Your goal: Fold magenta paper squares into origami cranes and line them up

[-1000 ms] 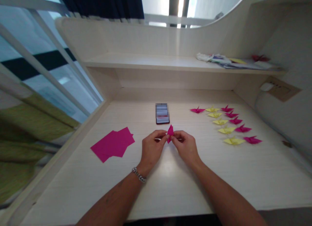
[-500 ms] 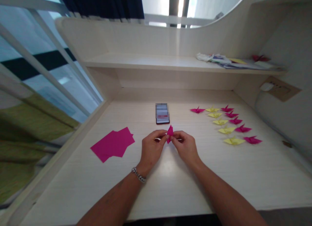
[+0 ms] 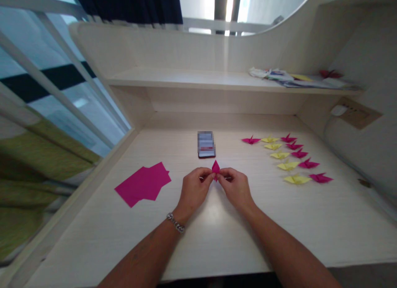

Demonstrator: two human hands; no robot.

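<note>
Between my two hands is a small folded piece of pink origami paper (image 3: 216, 167), its pointed tip facing away from me. My left hand (image 3: 196, 188) pinches its left side between thumb and fingers. On the opposite side my right hand (image 3: 235, 186) pinches it the same way, the thumbs nearly touching. The fingertips cover the paper's lower middle. Just beyond the hands lies a phone (image 3: 206, 144) with a blurred screen. Flat pink paper sheets (image 3: 141, 185) overlap on the desk, left of my left hand.
Several yellow paper cranes (image 3: 288, 166) and pink paper cranes (image 3: 321, 178) stand in rows on the desk (image 3: 217, 246) at the right. A shelf (image 3: 192, 80) with papers (image 3: 276, 75) runs across the back. A plugged-in cable (image 3: 339, 110) hangs along the right wall.
The pink folded paper has turned slightly in my fingers, its tip now showing a wider face and leaning less. My left hand has shifted a little to the right.
</note>
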